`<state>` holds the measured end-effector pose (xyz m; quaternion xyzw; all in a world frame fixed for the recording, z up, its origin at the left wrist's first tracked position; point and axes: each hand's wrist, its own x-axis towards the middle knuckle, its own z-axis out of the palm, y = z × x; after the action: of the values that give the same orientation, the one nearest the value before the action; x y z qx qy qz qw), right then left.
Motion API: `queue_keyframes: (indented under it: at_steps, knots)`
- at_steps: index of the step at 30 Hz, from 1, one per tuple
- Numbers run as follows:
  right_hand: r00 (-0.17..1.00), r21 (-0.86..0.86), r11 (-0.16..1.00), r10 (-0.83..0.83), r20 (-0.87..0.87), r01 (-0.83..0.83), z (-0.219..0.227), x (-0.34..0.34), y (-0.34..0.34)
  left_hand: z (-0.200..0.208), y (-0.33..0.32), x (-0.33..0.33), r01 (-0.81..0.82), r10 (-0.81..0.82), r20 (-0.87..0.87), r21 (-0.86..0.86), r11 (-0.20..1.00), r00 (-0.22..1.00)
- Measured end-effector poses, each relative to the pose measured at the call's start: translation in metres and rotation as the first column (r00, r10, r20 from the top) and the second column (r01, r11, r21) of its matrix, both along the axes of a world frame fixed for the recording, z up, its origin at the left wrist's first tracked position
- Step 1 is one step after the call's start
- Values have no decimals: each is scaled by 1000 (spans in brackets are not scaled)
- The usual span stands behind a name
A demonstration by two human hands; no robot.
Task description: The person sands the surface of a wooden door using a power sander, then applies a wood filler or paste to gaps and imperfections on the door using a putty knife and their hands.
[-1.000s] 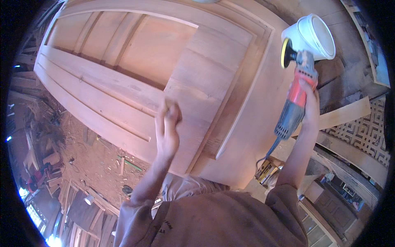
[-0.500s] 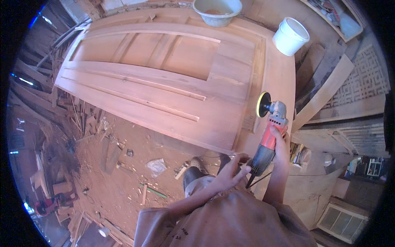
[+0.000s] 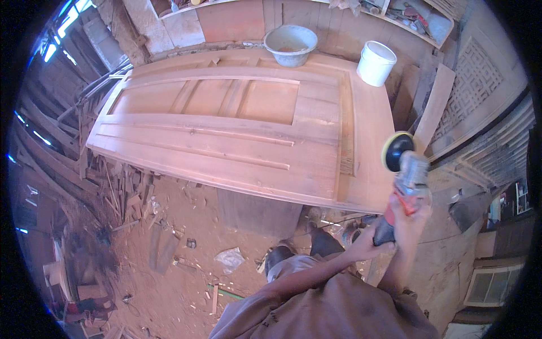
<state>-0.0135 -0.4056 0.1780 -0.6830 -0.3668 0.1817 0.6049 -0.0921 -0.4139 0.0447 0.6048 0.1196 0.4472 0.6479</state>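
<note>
A red, black and grey angle grinder is held up at the right, beyond the near right corner of a wooden door. Its round black pad with a yellow rim faces up and to the left. My right hand wraps the red body behind the grey head, slightly blurred. My left hand is closed around the black rear end, its fingers partly hidden. Pinkish-brown, the panelled door lies flat to the left of the tool, and neither hand touches it.
A grey basin and a white bucket stand along the far edge of the door work surface. Wood scraps, shavings and a crumpled plastic bag lie on the dirt floor. A plank leans at the right.
The grinder has moved right, away from above the door. My left hand, earlier beside the rear end with fingers apart, has closed on it. The view has tilted up.
</note>
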Motion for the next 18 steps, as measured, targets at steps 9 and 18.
queue_keyframes:
  at_steps: [9, 18]
  knots:
    - [770, 187, 861, -506, 388, 472, 53, 71, -49, -46, -32, 33, 737, -586, -533, 112, 666, 611]
    - [898, 89, 911, -374, -232, 403, -9, 186, -36, -33, 43, 52, 698, -676, -291, -38, 715, 677]
